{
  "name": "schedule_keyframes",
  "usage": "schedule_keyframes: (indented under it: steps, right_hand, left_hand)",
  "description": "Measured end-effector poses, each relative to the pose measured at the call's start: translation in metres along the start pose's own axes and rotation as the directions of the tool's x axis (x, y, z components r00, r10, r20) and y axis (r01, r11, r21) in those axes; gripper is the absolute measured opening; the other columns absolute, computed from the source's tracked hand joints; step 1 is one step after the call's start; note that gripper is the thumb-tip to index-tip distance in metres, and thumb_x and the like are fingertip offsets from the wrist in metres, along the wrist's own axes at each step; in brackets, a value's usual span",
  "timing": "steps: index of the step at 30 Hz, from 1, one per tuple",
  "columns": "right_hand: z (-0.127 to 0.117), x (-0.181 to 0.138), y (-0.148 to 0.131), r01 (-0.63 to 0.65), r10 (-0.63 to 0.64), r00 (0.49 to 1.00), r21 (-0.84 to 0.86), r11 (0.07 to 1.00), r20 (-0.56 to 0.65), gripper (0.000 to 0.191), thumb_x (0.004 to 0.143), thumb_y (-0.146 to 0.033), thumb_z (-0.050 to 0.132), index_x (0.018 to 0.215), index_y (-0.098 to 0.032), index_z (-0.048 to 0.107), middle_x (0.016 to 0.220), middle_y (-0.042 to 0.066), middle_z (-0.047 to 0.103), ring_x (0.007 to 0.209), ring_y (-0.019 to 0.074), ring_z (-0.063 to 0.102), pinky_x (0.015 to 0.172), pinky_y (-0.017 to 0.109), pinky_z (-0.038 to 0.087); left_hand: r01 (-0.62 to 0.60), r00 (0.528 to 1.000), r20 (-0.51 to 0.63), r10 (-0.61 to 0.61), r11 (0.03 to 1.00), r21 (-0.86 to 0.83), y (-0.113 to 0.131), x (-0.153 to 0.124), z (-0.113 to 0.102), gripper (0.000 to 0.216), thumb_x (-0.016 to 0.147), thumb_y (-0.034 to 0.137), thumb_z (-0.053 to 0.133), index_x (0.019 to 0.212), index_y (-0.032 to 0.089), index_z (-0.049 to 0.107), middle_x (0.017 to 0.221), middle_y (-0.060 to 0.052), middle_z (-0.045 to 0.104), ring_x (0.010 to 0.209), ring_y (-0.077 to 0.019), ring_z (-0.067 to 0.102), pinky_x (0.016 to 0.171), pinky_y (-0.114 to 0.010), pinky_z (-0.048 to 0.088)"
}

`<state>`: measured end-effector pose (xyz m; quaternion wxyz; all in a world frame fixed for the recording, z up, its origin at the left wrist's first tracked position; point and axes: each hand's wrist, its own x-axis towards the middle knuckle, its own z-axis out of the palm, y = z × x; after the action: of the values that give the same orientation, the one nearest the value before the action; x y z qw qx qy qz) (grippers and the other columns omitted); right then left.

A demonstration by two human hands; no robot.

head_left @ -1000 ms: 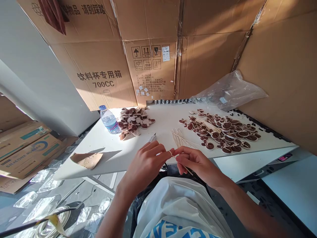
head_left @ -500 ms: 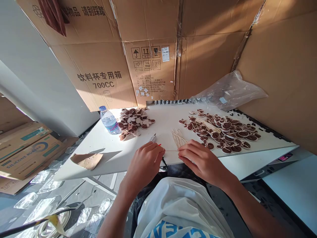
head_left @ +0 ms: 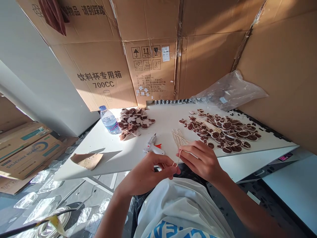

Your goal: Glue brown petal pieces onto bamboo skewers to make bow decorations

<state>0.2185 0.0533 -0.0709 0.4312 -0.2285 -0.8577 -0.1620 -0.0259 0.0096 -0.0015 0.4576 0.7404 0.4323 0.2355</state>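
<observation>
My left hand (head_left: 148, 173) and my right hand (head_left: 201, 160) meet at the near edge of the white table (head_left: 119, 152). Between their pinched fingertips runs a thin wooden stick (head_left: 178, 157). A white glue gun (head_left: 152, 147) with a red trigger lies on the table just beyond my left hand. A loose bundle of wooden sticks (head_left: 178, 137) lies ahead of my right hand. A large spread of brown and white flat pieces (head_left: 223, 130) covers the table's right side. A smaller heap of the same pieces (head_left: 133, 122) sits at the back left.
A water bottle (head_left: 109, 119) lies beside the smaller heap. Tall cardboard boxes (head_left: 148, 49) wall the table at the back and right, with a clear plastic bag (head_left: 229, 91) against them. A cardboard scrap (head_left: 86, 159) lies near the left edge. More boxes and plastic wrappings litter the floor at left.
My left hand has drawn back off the glue gun, which now lies uncovered on the table. Both hands have come toward my body and now pinch one stick, tilted upright.
</observation>
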Motion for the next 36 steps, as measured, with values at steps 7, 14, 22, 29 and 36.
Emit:
schedule_keyframes:
  steps: [7, 14, 22, 29, 36]
  right_hand:
    - [0.002, -0.001, -0.002, 0.076, -0.08, 0.987, 0.034, 0.997, 0.139, 0.012, 0.106, -0.019, 0.066, 0.114, -0.021, 0.074, 0.096, 0.009, 0.081, 0.086, 0.0259, 0.07, 0.079, 0.044, 0.056]
    - [0.007, 0.005, -0.008, -0.184, 0.198, 0.977, 0.152, 0.971, -0.083, 0.018, 0.104, -0.01, 0.068, 0.109, -0.024, 0.078, 0.093, 0.008, 0.08, 0.082, 0.0231, 0.072, 0.076, 0.041, 0.059]
    - [0.009, 0.006, -0.026, -0.488, 0.628, 0.775, 0.693, 0.53, 0.065, 0.01, 0.102, -0.027, 0.078, 0.092, -0.026, 0.082, 0.084, 0.004, 0.075, 0.076, 0.0203, 0.068, 0.068, 0.035, 0.056]
    - [0.01, 0.009, -0.031, -0.571, 0.67, 0.73, 0.657, 0.492, 0.133, 0.019, 0.102, -0.033, 0.078, 0.086, -0.023, 0.079, 0.082, 0.005, 0.072, 0.075, 0.0204, 0.064, 0.069, 0.035, 0.053]
    - [0.011, 0.008, -0.033, -0.596, 0.695, 0.711, 0.62, 0.51, 0.112, 0.019, 0.102, -0.03, 0.076, 0.085, -0.023, 0.075, 0.08, 0.003, 0.067, 0.071, 0.0188, 0.056, 0.068, 0.035, 0.048]
  left_hand:
    - [-0.045, 0.994, -0.103, 0.041, 0.998, -0.042, 0.001, 0.0, -0.007, 0.032, 0.104, 0.041, 0.07, 0.083, 0.018, 0.08, 0.079, -0.003, 0.078, 0.078, -0.0161, 0.068, 0.078, -0.028, 0.054]
    - [-0.008, 0.994, -0.112, 0.009, 1.0, 0.005, 0.0, 0.002, -0.004, 0.034, 0.105, 0.042, 0.068, 0.082, 0.02, 0.079, 0.08, -0.002, 0.079, 0.079, -0.0161, 0.069, 0.08, -0.028, 0.054]
    - [-0.044, 0.959, -0.265, 0.096, 0.98, 0.194, -0.001, 0.004, 0.013, 0.025, 0.108, 0.033, 0.066, 0.091, 0.022, 0.081, 0.086, 0.0, 0.08, 0.08, -0.017, 0.07, 0.077, -0.031, 0.053]
    - [-0.124, 0.816, -0.293, 0.498, 0.647, 0.753, -0.014, 0.014, 0.034, 0.023, 0.114, 0.022, 0.054, 0.116, 0.017, 0.077, 0.088, -0.006, 0.075, 0.083, -0.0238, 0.067, 0.074, -0.038, 0.054]
    - [-0.129, 0.774, -0.125, 0.621, 0.347, 0.929, -0.016, 0.016, 0.039, 0.029, 0.113, 0.012, 0.047, 0.137, 0.007, 0.061, 0.097, -0.01, 0.075, 0.088, -0.0288, 0.069, 0.075, -0.044, 0.061]
